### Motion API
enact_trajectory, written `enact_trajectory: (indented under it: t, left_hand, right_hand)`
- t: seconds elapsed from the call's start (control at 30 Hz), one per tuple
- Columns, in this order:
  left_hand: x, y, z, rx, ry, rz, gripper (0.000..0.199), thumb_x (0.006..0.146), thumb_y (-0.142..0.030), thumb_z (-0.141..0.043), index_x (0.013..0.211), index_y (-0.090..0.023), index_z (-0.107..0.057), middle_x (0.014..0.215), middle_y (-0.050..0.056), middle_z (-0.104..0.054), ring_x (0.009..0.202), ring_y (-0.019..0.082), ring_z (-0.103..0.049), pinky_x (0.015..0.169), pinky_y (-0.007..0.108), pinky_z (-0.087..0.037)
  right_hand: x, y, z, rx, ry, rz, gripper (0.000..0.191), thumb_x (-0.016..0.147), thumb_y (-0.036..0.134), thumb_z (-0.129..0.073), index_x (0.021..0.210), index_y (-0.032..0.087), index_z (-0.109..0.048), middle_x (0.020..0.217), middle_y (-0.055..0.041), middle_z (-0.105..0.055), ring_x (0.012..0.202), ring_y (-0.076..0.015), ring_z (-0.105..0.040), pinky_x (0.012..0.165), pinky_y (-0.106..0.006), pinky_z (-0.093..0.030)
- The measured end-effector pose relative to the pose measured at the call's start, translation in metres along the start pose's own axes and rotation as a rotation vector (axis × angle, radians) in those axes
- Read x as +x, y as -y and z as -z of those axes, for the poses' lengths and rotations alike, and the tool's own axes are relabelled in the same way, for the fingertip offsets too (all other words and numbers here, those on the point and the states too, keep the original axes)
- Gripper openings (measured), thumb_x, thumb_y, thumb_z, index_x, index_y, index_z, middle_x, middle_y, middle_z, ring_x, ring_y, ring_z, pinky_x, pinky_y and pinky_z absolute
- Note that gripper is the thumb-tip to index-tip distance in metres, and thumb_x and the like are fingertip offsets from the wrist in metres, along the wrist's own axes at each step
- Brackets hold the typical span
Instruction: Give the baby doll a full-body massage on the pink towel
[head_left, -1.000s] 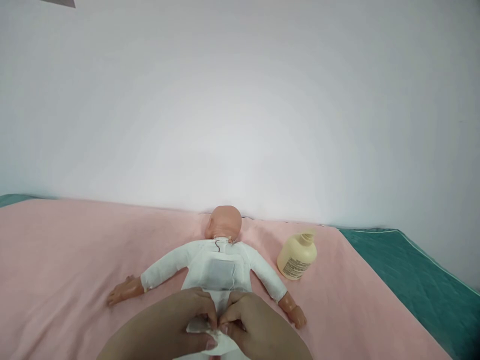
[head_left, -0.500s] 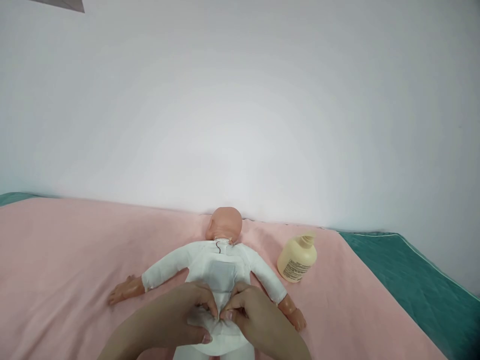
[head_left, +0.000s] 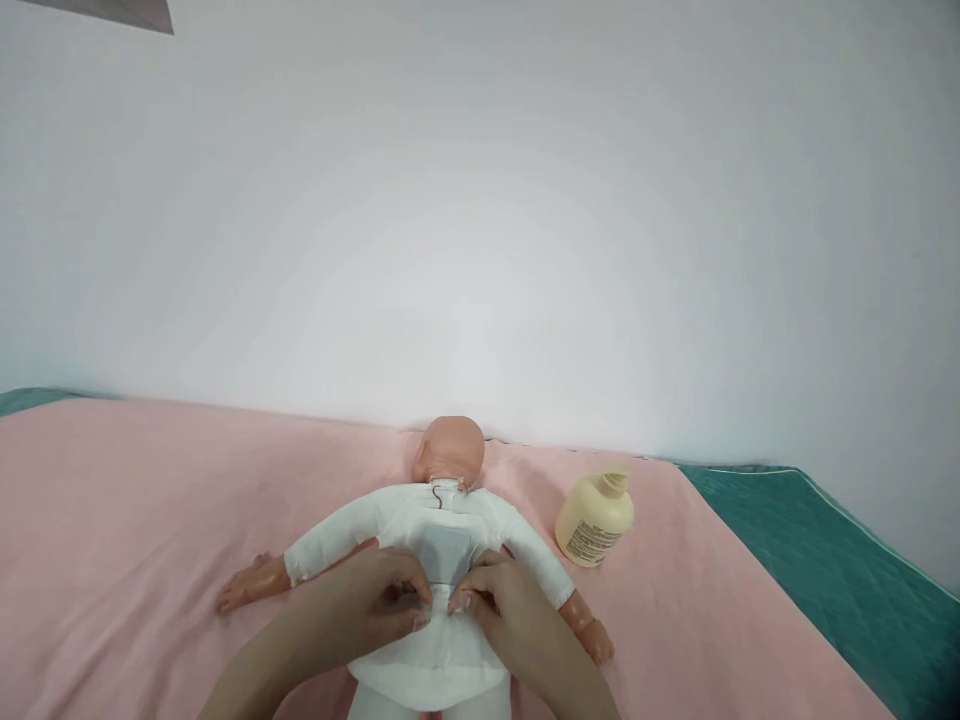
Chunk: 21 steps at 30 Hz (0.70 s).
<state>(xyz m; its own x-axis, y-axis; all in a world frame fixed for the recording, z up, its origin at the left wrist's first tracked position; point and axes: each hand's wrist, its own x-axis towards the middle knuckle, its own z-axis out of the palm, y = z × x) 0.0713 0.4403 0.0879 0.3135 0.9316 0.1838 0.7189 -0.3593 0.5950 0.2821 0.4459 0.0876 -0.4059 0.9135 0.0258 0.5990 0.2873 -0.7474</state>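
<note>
A: Where is the doll (head_left: 442, 665)?

B: Centre, lying on the pink sheet (head_left: 150, 500), back upward. Head (head_left: 450, 450) at far end, towards the wall (head_left: 480, 250). Arms spread.

A: Hands?

B: Left hand (head_left: 397, 603) curled, thumb and fingertips close together at the white cloth (head_left: 405, 665) of the lower back. Right hand (head_left: 491, 608) mirrors it, just across the middle. Both nearly closed; cannot tell whether either has cloth pinched.

A: Step in hand?

B: Close fingertip work, I judge, along the middle of the back, just below the grey panel (head_left: 444, 553). Small gap between the two sets of fingertips.

A: What does the next move call for?

B: Fine, matched finger control, my reading. Light pressure, both sides level; thin cloth could bunch or skew if one side pulls harder.

A: Anything nearby?

B: Yellow bottle (head_left: 595, 522), upright beside the doll's arm on the right, untouched. Green cloth (head_left: 810, 540) beyond the pink sheet's edge.
</note>
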Motion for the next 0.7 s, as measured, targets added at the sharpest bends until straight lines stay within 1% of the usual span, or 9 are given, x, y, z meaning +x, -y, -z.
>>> enact_trajectory:
  t: [0.07,0.1,0.17,0.3,0.43,0.53,0.63,0.7]
  left_hand:
    - [0.002,-0.002,0.002,-0.088,0.16,0.036,0.021,0.079,-0.033,-0.053,0.085,-0.026,-0.072,0.075,-0.002,-0.07,0.068,0.017,-0.065,0.06,0.024,-0.053]
    - [0.003,-0.002,0.003,-0.125,0.199,0.051,0.023,0.08,-0.032,-0.052,0.087,-0.025,-0.072,0.079,-0.001,-0.071,0.073,0.018,-0.066,0.062,0.024,-0.053]
    - [0.005,0.0,0.005,-0.187,0.201,0.049,0.023,0.081,-0.03,-0.05,0.089,-0.025,-0.071,0.084,-0.001,-0.072,0.079,0.019,-0.066,0.066,0.025,-0.053]
    - [0.008,0.007,0.004,-0.315,0.188,-0.005,0.021,0.081,-0.027,-0.05,0.091,-0.025,-0.069,0.089,0.0,-0.072,0.084,0.019,-0.066,0.07,0.025,-0.053]
    - [0.008,0.007,0.004,-0.315,0.174,0.014,0.021,0.081,-0.026,-0.05,0.09,-0.024,-0.069,0.087,-0.002,-0.072,0.083,0.017,-0.065,0.07,0.024,-0.051]
    - [0.01,0.007,0.002,-0.269,0.173,0.039,0.024,0.082,-0.028,-0.047,0.088,-0.024,-0.07,0.081,-0.003,-0.07,0.077,0.017,-0.063,0.065,0.024,-0.048]
    - [0.015,0.01,-0.003,-0.251,0.174,0.039,0.027,0.085,-0.03,-0.043,0.082,-0.021,-0.069,0.075,-0.002,-0.067,0.07,0.017,-0.058,0.061,0.025,-0.044]
    - [0.018,0.013,-0.006,-0.268,0.155,0.046,0.029,0.087,-0.033,-0.042,0.078,-0.02,-0.066,0.071,-0.002,-0.064,0.067,0.016,-0.054,0.06,0.026,-0.041]
  right_hand:
    - [0.001,0.0,-0.002,-0.006,-0.017,0.006,0.032,0.081,0.008,-0.043,0.073,0.024,-0.07,0.091,-0.0008,-0.066,0.091,-0.018,-0.059,0.094,-0.034,-0.037]
    - [0.002,0.0,-0.003,-0.01,-0.025,0.009,0.032,0.081,0.007,-0.043,0.072,0.023,-0.069,0.09,-0.0004,-0.066,0.09,-0.0177,-0.059,0.095,-0.034,-0.036]
    - [0.003,0.001,-0.003,-0.014,-0.05,0.01,0.029,0.081,0.008,-0.044,0.071,0.022,-0.067,0.089,-0.0003,-0.066,0.091,-0.0181,-0.059,0.095,-0.034,-0.035]
    - [0.006,-0.001,0.0,-0.015,-0.104,-0.001,0.025,0.084,0.012,-0.042,0.073,0.02,-0.064,0.091,-0.0028,-0.065,0.093,-0.0204,-0.058,0.083,-0.031,-0.041]
    - [0.008,-0.003,0.0,-0.033,-0.076,0.006,0.027,0.083,0.01,-0.041,0.073,0.02,-0.064,0.09,-0.0027,-0.065,0.092,-0.0199,-0.059,0.083,-0.03,-0.041]
    - [0.01,-0.003,-0.003,-0.06,-0.07,0.013,0.027,0.082,0.008,-0.041,0.071,0.02,-0.063,0.088,-0.0027,-0.065,0.09,-0.019,-0.058,0.083,-0.03,-0.04]
    - [0.011,-0.004,-0.006,-0.069,-0.088,0.023,0.026,0.083,0.008,-0.042,0.07,0.019,-0.062,0.086,-0.0024,-0.064,0.087,-0.0187,-0.058,0.081,-0.03,-0.04]
    - [0.013,-0.005,-0.007,-0.039,-0.124,0.031,0.024,0.086,0.011,-0.042,0.072,0.019,-0.061,0.083,-0.0022,-0.063,0.085,-0.0191,-0.057,0.078,-0.029,-0.041]
